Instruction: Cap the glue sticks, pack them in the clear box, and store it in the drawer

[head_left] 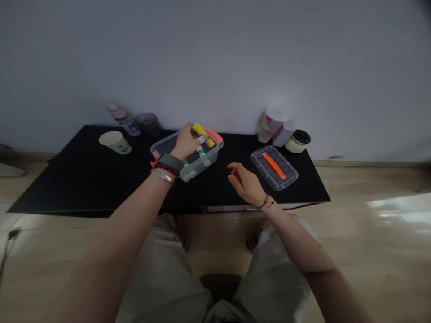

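Observation:
My left hand reaches into a clear plastic box with orange clips, its fingers around a yellow-capped stick. Several sticks with coloured caps, including green and yellow, lie in the box, partly hidden by my hand. My right hand hangs in the air over the black table top, fingers loosely curled and holding nothing. The nearest thing to it is a clear plastic lid with an orange handle strip, lying to its right.
Along the wall stand a paper cup on its side, a spray bottle, a dark round tin, a plastic cup, a small lilac box and a cream pot. The table's front edge lies above my knees.

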